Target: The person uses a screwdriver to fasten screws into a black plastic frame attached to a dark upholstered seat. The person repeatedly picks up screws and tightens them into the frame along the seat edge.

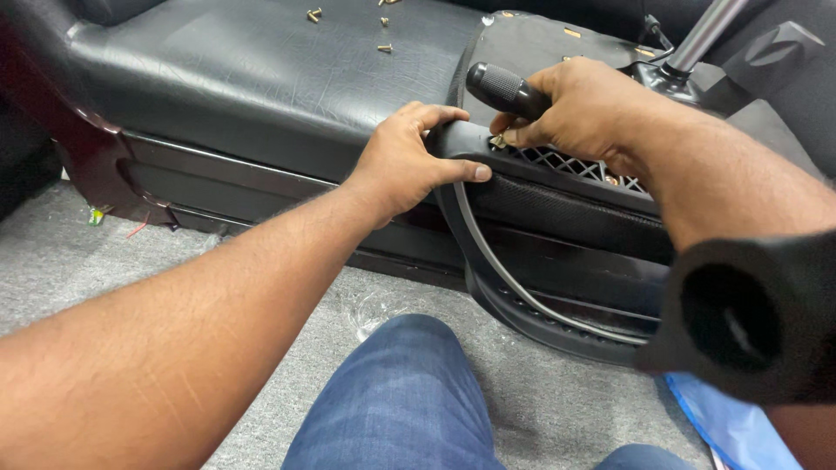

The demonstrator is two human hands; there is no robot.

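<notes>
The right hand (579,104) is clenched around the black ribbed handle of a screwdriver (503,87), its fingertips (512,135) pinching a brass screw (498,140) at the upper corner of a black plastic chair frame (522,252). The left hand (409,157) grips that same corner, thumb lying along the frame's front edge. The frame leans against the front edge of a black leather sofa (261,78). Loose brass screws (314,14) lie near the sofa seat's rear edge. Grey carpet (131,261) lies below.
</notes>
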